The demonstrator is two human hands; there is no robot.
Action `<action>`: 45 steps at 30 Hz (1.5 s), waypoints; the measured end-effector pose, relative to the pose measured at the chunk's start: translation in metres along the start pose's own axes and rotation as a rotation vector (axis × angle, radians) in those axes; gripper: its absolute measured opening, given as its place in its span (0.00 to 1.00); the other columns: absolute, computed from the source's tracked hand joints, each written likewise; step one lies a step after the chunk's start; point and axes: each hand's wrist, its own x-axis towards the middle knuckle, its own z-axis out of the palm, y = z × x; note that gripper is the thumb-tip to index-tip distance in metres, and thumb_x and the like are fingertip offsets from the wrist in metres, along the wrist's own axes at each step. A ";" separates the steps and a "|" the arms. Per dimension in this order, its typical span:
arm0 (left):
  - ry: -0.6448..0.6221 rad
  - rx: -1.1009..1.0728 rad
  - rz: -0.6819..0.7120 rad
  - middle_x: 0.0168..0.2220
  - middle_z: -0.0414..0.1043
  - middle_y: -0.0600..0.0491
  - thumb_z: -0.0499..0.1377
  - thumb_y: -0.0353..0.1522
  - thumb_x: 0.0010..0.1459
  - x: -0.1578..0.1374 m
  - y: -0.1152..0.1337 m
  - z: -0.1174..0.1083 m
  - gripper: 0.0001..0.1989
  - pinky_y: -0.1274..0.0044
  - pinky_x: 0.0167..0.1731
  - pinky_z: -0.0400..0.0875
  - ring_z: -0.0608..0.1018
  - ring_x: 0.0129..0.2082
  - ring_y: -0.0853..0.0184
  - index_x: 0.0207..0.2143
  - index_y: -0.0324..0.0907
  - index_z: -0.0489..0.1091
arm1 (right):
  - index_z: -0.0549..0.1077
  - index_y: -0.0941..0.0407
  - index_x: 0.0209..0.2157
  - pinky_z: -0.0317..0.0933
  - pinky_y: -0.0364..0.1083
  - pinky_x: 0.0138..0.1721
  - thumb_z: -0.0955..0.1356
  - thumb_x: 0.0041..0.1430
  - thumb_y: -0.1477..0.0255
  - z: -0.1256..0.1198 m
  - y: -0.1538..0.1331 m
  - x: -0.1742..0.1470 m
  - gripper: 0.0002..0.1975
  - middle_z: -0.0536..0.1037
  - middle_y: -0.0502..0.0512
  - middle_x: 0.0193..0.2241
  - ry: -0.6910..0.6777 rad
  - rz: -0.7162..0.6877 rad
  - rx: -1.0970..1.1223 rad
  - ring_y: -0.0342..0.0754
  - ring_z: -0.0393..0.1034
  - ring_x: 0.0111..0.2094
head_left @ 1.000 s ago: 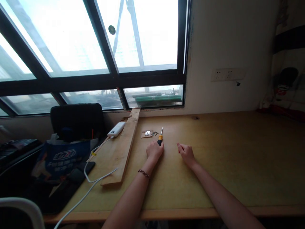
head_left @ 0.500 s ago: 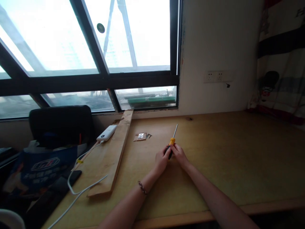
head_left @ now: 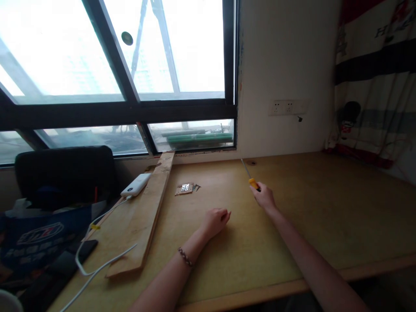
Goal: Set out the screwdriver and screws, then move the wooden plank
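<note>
My right hand [head_left: 264, 197] grips a screwdriver [head_left: 251, 178] with a yellow and black handle, its thin metal shaft pointing up and away toward the wall. My left hand [head_left: 215, 220] rests on the wooden table [head_left: 325, 216] with its fingers loosely curled and nothing in it. A small metal hinge on a wood piece [head_left: 184, 189] lies farther back on the table, with a few dark screws [head_left: 196, 187] beside it. Both hands are apart from the hinge.
A long wooden plank [head_left: 143, 216] lies along the table's left side. A white power bank [head_left: 135, 185] with a white cable [head_left: 97, 264] sits left of it. A black chair [head_left: 65, 173], a blue bag [head_left: 39, 238], a window and a wall socket [head_left: 287, 107] surround the table.
The screwdriver went from my left hand to my right hand. My right hand carried it right and up; my left hand dropped back to the table. The view shifted right.
</note>
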 end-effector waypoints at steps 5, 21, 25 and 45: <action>0.050 0.014 -0.064 0.16 0.61 0.55 0.48 0.37 0.57 0.003 -0.007 0.001 0.18 0.80 0.22 0.50 0.60 0.17 0.73 0.16 0.40 0.60 | 0.74 0.59 0.36 0.56 0.44 0.28 0.61 0.55 0.62 -0.047 0.065 0.014 0.17 0.72 0.63 0.34 0.023 0.203 -0.546 0.49 0.69 0.31; 0.173 0.010 -0.167 0.15 0.55 0.57 0.45 0.37 0.59 0.002 -0.019 0.009 0.19 0.79 0.21 0.47 0.56 0.17 0.73 0.17 0.41 0.55 | 0.75 0.60 0.39 0.64 0.53 0.32 0.63 0.51 0.66 -0.062 0.105 0.022 0.17 0.74 0.70 0.36 -0.090 0.496 -0.644 0.62 0.70 0.39; 0.165 -0.009 -0.164 0.16 0.55 0.57 0.45 0.38 0.59 0.001 -0.018 0.008 0.19 0.79 0.21 0.47 0.55 0.17 0.73 0.17 0.41 0.55 | 0.74 0.60 0.41 0.64 0.54 0.33 0.63 0.51 0.67 -0.064 0.106 0.024 0.18 0.74 0.69 0.38 -0.122 0.560 -0.629 0.63 0.69 0.41; 0.180 -0.024 -0.097 0.14 0.52 0.58 0.47 0.36 0.58 0.000 -0.019 0.011 0.18 0.80 0.20 0.45 0.53 0.16 0.75 0.16 0.40 0.54 | 0.74 0.61 0.40 0.64 0.53 0.33 0.65 0.50 0.62 -0.065 0.110 0.021 0.20 0.74 0.69 0.37 -0.085 0.511 -0.627 0.63 0.70 0.39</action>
